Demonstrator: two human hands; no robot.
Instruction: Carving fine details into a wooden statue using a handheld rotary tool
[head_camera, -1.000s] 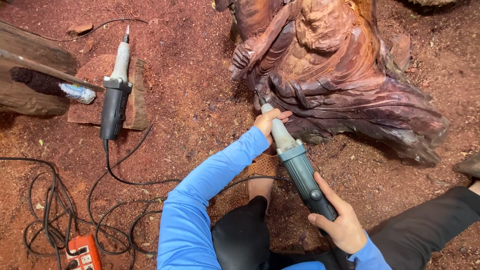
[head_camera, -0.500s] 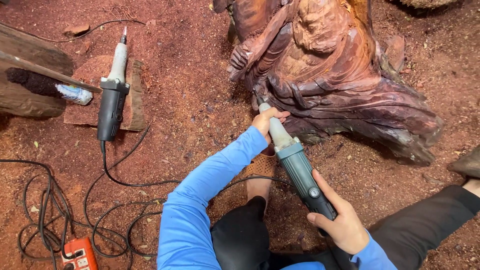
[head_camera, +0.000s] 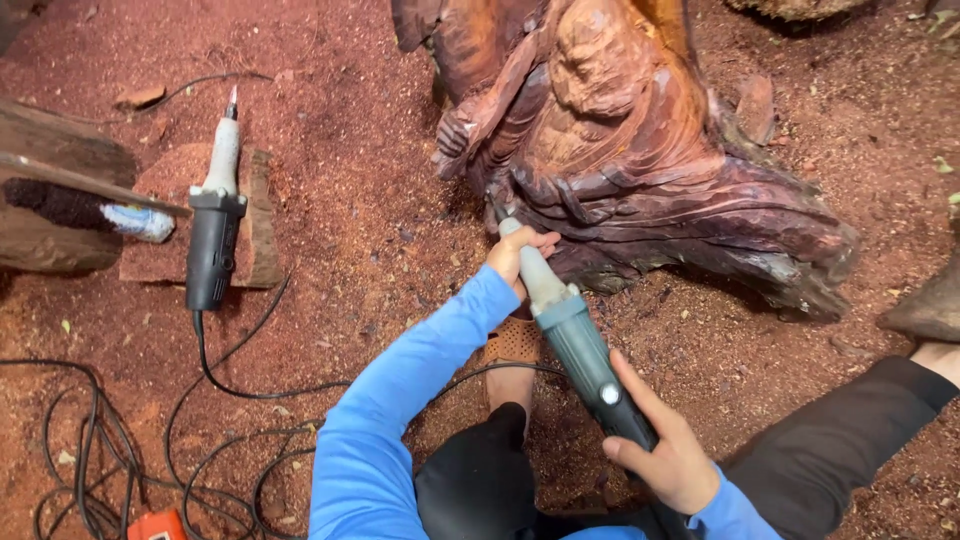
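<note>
Grinder (head_camera: 575, 340) (both hands) — against carving (head_camera: 640, 150)

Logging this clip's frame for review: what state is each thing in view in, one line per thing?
Left hand: grips the grinder's front end.
Right hand: grips the grinder's rear body.
Grinder: held in both hands, tip at the carving's base.
Carving: on the ground, partly shaped.
Second grinder: lying unheld on a wood block, cord attached.
Brush: lying on a log.
Cords: loosely tangled on the ground.
</note>
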